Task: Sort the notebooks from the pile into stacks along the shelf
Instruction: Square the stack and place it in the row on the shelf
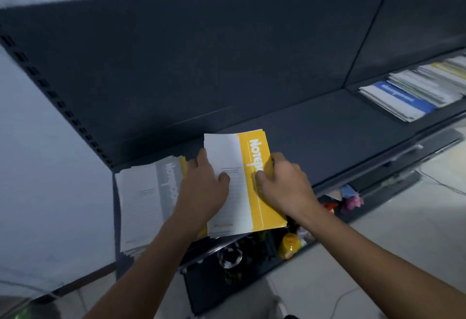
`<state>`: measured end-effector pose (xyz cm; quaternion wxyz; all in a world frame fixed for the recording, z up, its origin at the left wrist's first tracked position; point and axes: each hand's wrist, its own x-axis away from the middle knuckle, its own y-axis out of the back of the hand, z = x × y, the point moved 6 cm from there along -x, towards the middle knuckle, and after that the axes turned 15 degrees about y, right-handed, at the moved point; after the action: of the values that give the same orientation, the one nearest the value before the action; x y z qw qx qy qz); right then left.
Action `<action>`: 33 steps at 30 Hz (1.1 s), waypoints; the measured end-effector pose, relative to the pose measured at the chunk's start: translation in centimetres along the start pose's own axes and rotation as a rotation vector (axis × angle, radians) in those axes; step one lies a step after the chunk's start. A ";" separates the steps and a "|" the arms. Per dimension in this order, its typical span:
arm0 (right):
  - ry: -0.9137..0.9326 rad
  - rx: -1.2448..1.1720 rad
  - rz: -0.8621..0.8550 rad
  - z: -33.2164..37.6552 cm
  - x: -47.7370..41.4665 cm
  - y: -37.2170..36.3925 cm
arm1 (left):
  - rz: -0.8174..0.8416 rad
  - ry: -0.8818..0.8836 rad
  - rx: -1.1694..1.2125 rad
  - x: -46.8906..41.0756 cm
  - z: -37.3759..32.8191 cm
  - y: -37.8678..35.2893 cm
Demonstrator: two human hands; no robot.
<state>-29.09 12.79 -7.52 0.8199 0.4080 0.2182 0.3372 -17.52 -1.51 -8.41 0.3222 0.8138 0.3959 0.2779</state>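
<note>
A first stack [143,192] of notebooks is located at the left end of the shelf [327,122]. A second stack [235,200] is positioned just beside it on the right and is held at its left edge by the left hand [204,185] and at its right edge by the right hand [285,187]. The pile [413,91] is located well apart, at the far right. Small items [290,241] are stored on a lower shelf [201,283] beneath.

Yellow notebook stack [239,205] flat on shelf [327,122], grey stack [143,197] just left, mixed pile [408,94] far right
</note>
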 end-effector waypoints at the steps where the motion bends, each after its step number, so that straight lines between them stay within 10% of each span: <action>1: -0.019 0.014 -0.020 -1.1 0.1 1.1 | -0.006 -0.031 -0.011 0.1 -1.3 -0.8; 33: -0.413 0.161 -0.222 -40.6 -1.3 30.8 | 0.218 -0.430 -0.251 1.1 -44.5 -34.2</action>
<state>-67.17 46.58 -5.51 0.8440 0.5058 0.1154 0.1360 -64.32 29.31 -5.28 0.4652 0.8456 0.1913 0.1787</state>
